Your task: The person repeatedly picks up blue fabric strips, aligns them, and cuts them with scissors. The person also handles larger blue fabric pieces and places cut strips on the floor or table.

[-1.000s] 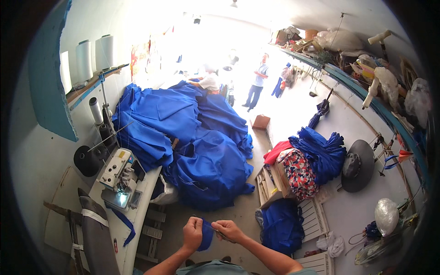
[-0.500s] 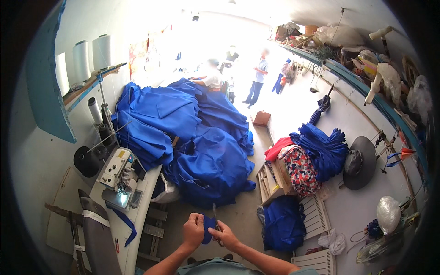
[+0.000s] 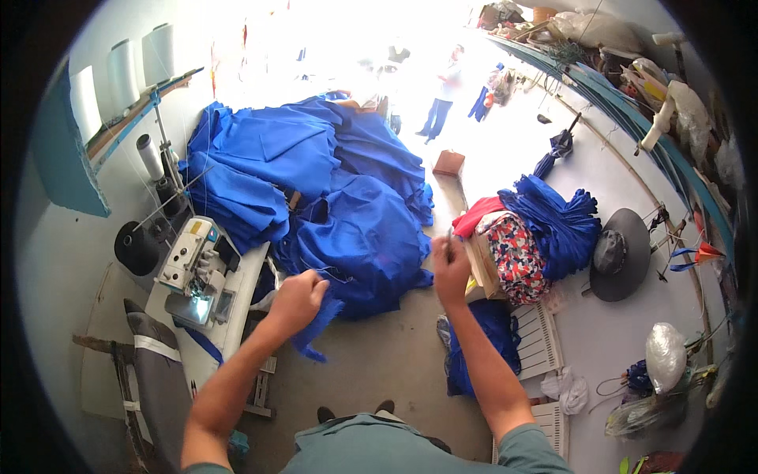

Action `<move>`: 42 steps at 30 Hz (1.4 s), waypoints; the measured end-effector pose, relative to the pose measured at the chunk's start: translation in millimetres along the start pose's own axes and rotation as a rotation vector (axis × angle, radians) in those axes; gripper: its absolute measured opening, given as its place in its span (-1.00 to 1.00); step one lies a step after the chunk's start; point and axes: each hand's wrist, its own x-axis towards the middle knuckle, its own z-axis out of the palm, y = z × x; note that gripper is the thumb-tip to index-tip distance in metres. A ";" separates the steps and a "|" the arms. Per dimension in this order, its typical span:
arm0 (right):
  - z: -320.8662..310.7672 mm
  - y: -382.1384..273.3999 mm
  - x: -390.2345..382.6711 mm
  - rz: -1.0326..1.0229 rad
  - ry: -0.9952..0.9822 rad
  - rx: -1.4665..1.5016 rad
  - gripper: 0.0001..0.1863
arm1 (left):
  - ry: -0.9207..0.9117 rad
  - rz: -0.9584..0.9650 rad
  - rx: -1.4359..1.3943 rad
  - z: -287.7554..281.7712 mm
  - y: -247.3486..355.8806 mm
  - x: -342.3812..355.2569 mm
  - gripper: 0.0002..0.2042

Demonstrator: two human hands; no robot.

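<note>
My left hand (image 3: 298,303) is closed on a frayed blue cloth piece (image 3: 319,330), which hangs below the fingers. It is in front of the large heap of blue fabric (image 3: 355,229). My right hand (image 3: 450,275), raised beside the wooden box (image 3: 480,265), is closed round the scissors (image 3: 450,232). Only a small part of the scissors shows above the fingers; the rest is hidden in the hand. The two hands are well apart.
At left, a lit sewing machine (image 3: 189,261) stands on a white table (image 3: 237,304) below thread cones (image 3: 122,71). On the right are bundled blue cloth (image 3: 553,221), a patterned cloth (image 3: 513,257) and a dark hat (image 3: 620,254). A person (image 3: 444,95) stands in the bright background.
My hands have parted and moved forward, the left leftward with the blue cloth, the right rightward with the scissors. The view has shifted, showing my feet more fully.
</note>
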 end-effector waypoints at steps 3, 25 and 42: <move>-16.3 94.0 6.6 0.318 0.048 -0.071 -0.66 | 0.153 0.144 -0.109 -18.1 42.0 66.0 -0.74; 16.3 -68.5 -105.8 0.456 -0.392 0.744 -0.65 | 0.255 0.009 -0.370 -1.0 63.4 14.3 -0.77; 39.0 -63.2 -142.9 0.562 -0.356 0.743 -0.88 | 0.116 -0.259 -0.838 56.7 51.5 -34.0 -0.79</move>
